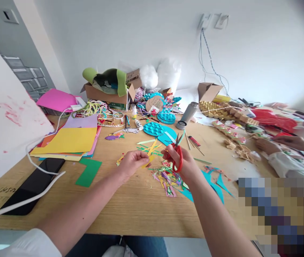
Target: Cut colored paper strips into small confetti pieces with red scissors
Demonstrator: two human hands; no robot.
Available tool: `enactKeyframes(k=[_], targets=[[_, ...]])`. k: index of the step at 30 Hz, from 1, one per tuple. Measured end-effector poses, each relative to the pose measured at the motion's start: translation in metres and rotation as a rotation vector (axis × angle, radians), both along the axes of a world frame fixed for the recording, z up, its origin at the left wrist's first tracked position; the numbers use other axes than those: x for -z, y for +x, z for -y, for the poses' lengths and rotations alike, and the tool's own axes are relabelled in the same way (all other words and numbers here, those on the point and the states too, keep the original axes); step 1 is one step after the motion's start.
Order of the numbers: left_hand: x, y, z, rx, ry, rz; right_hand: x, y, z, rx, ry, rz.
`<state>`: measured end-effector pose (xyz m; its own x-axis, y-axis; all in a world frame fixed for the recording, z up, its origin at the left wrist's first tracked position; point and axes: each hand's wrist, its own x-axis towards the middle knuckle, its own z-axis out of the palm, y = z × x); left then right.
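Note:
Near the middle of the table, my left hand (133,163) is closed on yellow paper strips (152,148), pinched between thumb and fingers. My right hand (185,162) is wrapped round red-handled scissors (178,159), whose blades point up and away from me. Under and beside the scissors lies a pile of coloured paper scraps (169,184). Thin green paper strips (142,147) lie just beyond the yellow ones. A blue paper piece (166,137) is on the table behind the scissors.
Stacked coloured paper (69,140), a green piece (88,173) and a black phone (34,185) with a white cable (20,205) are at left. A grey bottle (189,114) stands behind. Another person's hands (268,146) are at right.

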<state>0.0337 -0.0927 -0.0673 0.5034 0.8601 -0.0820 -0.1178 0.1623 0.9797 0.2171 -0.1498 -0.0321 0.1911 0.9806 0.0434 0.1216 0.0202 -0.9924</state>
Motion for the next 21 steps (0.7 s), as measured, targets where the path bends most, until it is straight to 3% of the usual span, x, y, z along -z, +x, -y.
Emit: enactKeyframes(k=[4,8,14,21], targets=[[0.004,0.011,0.012,0.004,-0.077,0.037,-0.006,0.02,0.047,-0.147,-0.167,0.357],[0.011,0.019,0.023,0.075,-0.118,0.05,0.005,0.018,0.077,-0.279,-0.433,0.525],[0.019,0.023,0.033,0.161,-0.131,0.015,0.026,0.007,0.077,-0.303,-0.493,0.404],[0.025,0.02,0.034,0.196,-0.144,0.003,0.028,0.003,0.067,-0.293,-0.498,0.389]])
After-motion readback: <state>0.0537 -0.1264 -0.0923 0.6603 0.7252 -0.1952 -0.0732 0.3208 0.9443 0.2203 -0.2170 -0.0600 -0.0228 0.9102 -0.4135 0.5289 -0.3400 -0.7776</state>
